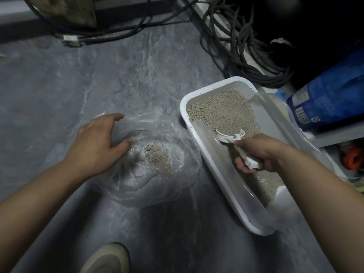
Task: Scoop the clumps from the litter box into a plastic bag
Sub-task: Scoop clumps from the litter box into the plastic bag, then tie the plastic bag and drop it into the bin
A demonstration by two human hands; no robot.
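Note:
A white litter box (pixel 199 142) with a clear raised rim lies on the grey floor at the right, filled with beige litter (pixel 224 111). My right hand (pixel 258 154) grips the handle of a white scoop (pixel 230 137), whose head sits in the litter at the box's middle. To the left lies a clear plastic bag (pixel 157 174) holding a small heap of clumps (pixel 157 156). My left hand (pixel 98 142) hovers over the bag's left side with fingers spread; its fingertips look close to the plastic, and contact is unclear.
Coiled black cables (pixel 242 56) lie behind the litter box along a white ledge. A blue litter sack (pixel 327 99) stands at the right. A beige shoe (pixel 110 259) shows at the bottom. Grey marbled floor (pixel 59 85) spreads to the left.

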